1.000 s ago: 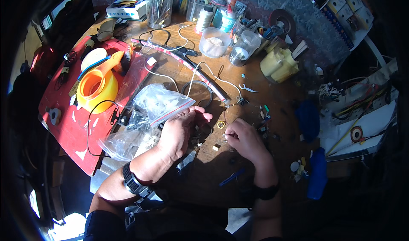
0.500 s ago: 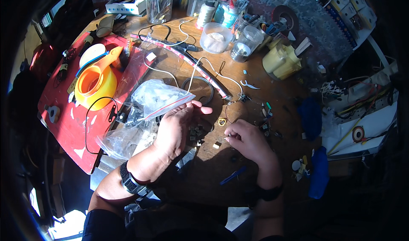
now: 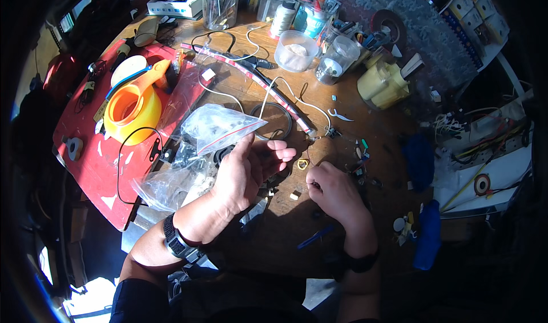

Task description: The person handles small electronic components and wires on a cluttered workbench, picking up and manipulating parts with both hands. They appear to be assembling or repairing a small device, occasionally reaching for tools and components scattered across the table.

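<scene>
Palm turned up, my left hand (image 3: 245, 171) has its fingers loosely apart and nothing visible in them. Just beyond its thumb lies a clear zip bag (image 3: 225, 126) with a red seal line. My right hand (image 3: 338, 193) is closed in a pinch a little to the right; whatever its fingertips hold is hidden. Between the hands sit a small cream block (image 3: 294, 195) and a yellow ring-shaped part (image 3: 302, 163). More small blocks lie partly hidden beneath my left hand.
A yellow pot with an orange rim (image 3: 134, 114) stands on a red board (image 3: 85, 146) at left. Clear tubs (image 3: 295, 51) and a pale holder (image 3: 382, 86) line the back. A blue slim tool (image 3: 315, 237) lies near; wires and a white panel (image 3: 485, 186) are at right.
My left hand has turned palm up and its fingers have spread, shifting slightly right. My right hand stays pinched, its fingers tucked further in. The whole view has shifted slightly.
</scene>
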Demonstrator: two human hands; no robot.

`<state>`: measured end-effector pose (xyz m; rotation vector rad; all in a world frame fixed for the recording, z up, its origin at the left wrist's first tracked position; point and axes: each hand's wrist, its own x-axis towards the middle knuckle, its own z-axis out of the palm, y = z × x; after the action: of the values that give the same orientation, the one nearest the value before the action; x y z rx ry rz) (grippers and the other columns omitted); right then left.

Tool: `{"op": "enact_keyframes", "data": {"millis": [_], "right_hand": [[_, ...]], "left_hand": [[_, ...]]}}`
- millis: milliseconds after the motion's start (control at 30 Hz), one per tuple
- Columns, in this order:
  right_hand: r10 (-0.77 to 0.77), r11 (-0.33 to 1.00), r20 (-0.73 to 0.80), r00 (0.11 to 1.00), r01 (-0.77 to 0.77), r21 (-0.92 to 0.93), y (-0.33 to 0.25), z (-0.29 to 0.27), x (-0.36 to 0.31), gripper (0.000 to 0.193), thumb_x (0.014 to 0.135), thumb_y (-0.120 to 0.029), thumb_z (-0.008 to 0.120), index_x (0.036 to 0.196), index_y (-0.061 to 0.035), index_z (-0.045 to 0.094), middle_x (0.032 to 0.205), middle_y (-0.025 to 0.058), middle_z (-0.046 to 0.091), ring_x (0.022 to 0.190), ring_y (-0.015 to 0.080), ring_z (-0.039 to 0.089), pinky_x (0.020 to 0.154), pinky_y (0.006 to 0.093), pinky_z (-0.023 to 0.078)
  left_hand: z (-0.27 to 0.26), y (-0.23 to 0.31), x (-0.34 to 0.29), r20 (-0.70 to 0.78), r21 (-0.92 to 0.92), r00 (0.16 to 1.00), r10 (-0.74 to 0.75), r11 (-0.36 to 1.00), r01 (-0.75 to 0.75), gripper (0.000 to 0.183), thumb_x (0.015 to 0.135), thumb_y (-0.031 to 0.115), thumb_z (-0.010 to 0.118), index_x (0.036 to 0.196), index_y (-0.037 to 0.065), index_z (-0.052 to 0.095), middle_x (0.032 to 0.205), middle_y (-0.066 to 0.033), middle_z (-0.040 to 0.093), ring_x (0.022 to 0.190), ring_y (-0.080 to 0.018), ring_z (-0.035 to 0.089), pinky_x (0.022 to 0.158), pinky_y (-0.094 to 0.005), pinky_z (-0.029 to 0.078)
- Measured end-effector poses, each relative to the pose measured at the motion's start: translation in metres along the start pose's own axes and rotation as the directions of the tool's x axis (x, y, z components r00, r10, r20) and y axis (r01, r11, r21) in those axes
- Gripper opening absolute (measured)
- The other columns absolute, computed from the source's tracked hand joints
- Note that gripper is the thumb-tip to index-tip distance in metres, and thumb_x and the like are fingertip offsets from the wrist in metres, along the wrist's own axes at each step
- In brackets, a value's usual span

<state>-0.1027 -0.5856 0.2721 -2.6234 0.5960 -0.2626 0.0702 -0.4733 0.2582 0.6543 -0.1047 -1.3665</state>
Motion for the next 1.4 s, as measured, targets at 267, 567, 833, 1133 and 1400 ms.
{"op": "enact_keyframes", "data": {"millis": [267,567,833,1133,1400], "right_hand": [[0.018,0.99,-0.02,1.0,-0.021,-0.143,-0.006,0.006,0.003,0.012,0.069,0.0,0.057,0.075,-0.0054,0.047,0.072,0.0116,0.051,0.07,0.032,0.055,0.061,0.0416,0.044],[0.017,0.983,-0.007,1.0,-0.018,-0.184,-0.006,0.004,0.007,0.012,0.07,-0.002,0.057,0.078,-0.0026,0.047,0.075,0.0139,0.053,0.074,0.0331,0.056,0.066,0.0424,0.045],[0.142,0.953,-0.112,0.984,-0.105,0.285,-0.015,-0.011,0.005,0.016,0.07,0.004,0.063,0.08,-0.0028,0.054,0.076,0.0043,0.054,0.067,0.0108,0.054,0.06,0.0237,0.045],[0.039,0.956,-0.442,0.896,0.096,0.278,-0.015,-0.004,0.018,0.016,0.077,0.001,0.062,0.092,-0.002,0.062,0.09,0.0061,0.054,0.07,0.0106,0.053,0.063,0.0225,0.042],[-0.068,0.996,-0.256,0.964,0.079,0.032,0.013,0.02,0.022,0.012,0.071,0.003,0.061,0.083,-0.0022,0.061,0.08,0.0094,0.055,0.073,0.024,0.056,0.066,0.0329,0.045]], "left_hand": [[0.001,-0.002,0.0,-0.093,0.05,0.996,0.005,0.999,0.0,0.056,0.098,0.038,0.023,0.102,-0.006,0.058,0.11,-0.0198,0.059,0.107,-0.028,0.054,0.097,-0.0379,0.037],[0.006,-0.004,-0.009,0.068,0.337,0.963,0.262,0.902,-0.27,0.049,0.097,0.038,0.035,0.1,-0.004,0.058,0.1,-0.0155,0.062,0.097,-0.0235,0.058,0.092,-0.0352,0.041],[0.002,-0.006,-0.005,0.085,0.141,0.99,-0.11,0.985,0.098,0.049,0.097,0.039,0.033,0.104,-0.004,0.054,0.099,-0.0155,0.059,0.094,-0.0242,0.058,0.087,-0.0356,0.046],[-0.001,-0.003,-0.005,0.062,-0.09,0.979,-0.192,0.976,0.197,0.031,0.094,0.027,0.041,0.099,-0.001,0.054,0.091,-0.0089,0.057,0.079,-0.018,0.055,0.07,-0.0286,0.047],[0.002,0.005,-0.012,-0.053,-0.009,0.998,-0.033,0.999,0.032,0.024,0.092,0.027,0.046,0.088,0.005,0.055,0.076,-0.0014,0.052,0.065,-0.0129,0.048,0.059,-0.0257,0.038]]}}
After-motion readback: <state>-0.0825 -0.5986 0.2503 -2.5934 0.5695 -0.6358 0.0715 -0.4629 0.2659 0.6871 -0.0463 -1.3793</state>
